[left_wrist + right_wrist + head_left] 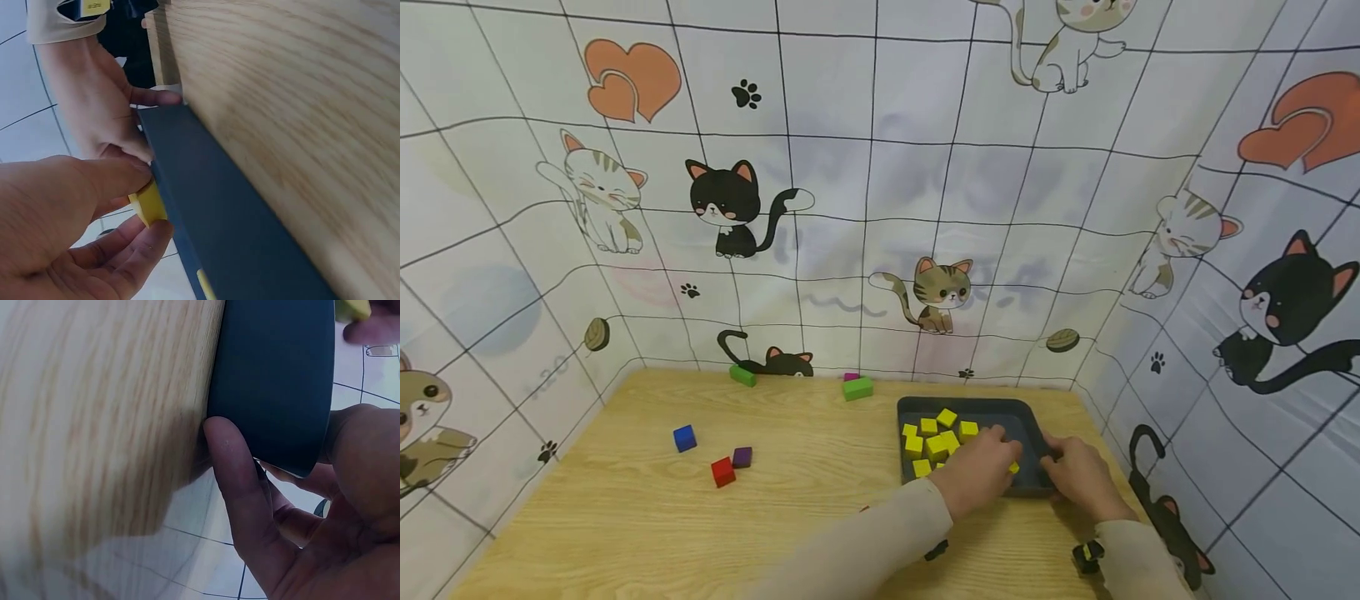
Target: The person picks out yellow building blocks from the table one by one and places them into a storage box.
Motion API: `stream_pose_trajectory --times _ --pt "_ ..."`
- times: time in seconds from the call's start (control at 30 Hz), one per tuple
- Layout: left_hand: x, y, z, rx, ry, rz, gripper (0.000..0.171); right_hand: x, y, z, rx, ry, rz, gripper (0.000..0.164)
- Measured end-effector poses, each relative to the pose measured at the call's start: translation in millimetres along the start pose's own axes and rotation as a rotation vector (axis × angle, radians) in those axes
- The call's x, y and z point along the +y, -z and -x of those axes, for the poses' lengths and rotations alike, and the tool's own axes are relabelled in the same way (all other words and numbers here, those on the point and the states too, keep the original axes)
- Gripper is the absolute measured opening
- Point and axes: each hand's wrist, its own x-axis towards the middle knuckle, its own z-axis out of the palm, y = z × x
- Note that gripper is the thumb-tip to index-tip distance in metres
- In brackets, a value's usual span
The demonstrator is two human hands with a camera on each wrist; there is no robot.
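A dark grey tray (1033, 458) lies on the right side of the wooden table, with several yellow blocks (937, 448) scattered in it. Over the tray's right half reaches my left hand (981, 471). Its thumb and fingers pinch a yellow block (149, 203), seen beside the tray's wall in the left wrist view. My right hand (1086, 479) grips the tray's right end. In the right wrist view its thumb (234, 469) presses the near side at a corner, and the other fingers are partly hidden behind the tray.
On the table's left lie a blue block (685, 438), a red block (723, 472) and a purple block (742, 457). Two green blocks (742, 376) (857, 388) and a magenta block (852, 377) sit along the back edge. Cat-print cloth (835, 183) walls the back and sides.
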Motion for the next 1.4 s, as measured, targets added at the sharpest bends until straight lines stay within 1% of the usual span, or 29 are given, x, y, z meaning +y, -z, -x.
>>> stream_pose_trajectory --times 0.17,0.3,0.43,0.57,0.7,0.83,0.93,1.03,1.2,1.4 --pt "9.9 -10.5 -10.8 -0.015 0.016 -0.063 0.024 -2 3 1 0.009 0.003 0.026 0.057" --pt "13.5 -16.6 -15.3 -0.034 0.025 -0.082 0.026 -3 3 1 0.007 0.006 0.035 0.056" --pt "14.8 -18.1 -15.5 -0.043 0.032 -0.106 0.027 -4 2 2 0.004 0.002 0.029 0.056" --pt "13.9 -17.4 -13.2 -0.045 0.039 -0.114 0.029 -4 1 4 0.019 0.009 0.026 0.056" --pt "12.7 -13.7 -10.2 -0.041 0.042 -0.120 0.031 -4 1 3 0.023 0.009 0.016 0.055" --pt "10.7 -8.7 -6.8 -0.052 0.052 -0.121 0.033 -4 1 3 0.011 -0.011 0.009 0.056" --pt "7.6 -4.4 -3.1 -0.063 0.052 -0.089 0.032 -4 0 3 -0.001 -0.029 0.001 0.058" --pt "2.6 -0.1 2.1 -0.063 0.034 -0.049 0.030 -4 0 2 -0.011 -0.046 -0.007 0.058" --pt "-8.1 9.1 13.9 -0.022 0.004 -0.040 0.026 -4 1 2 -0.004 -0.035 0.014 0.059" --pt "-24.7 22.9 31.0 0.031 0.006 -0.030 0.026 -2 0 2 0.011 0.007 0.040 0.059"
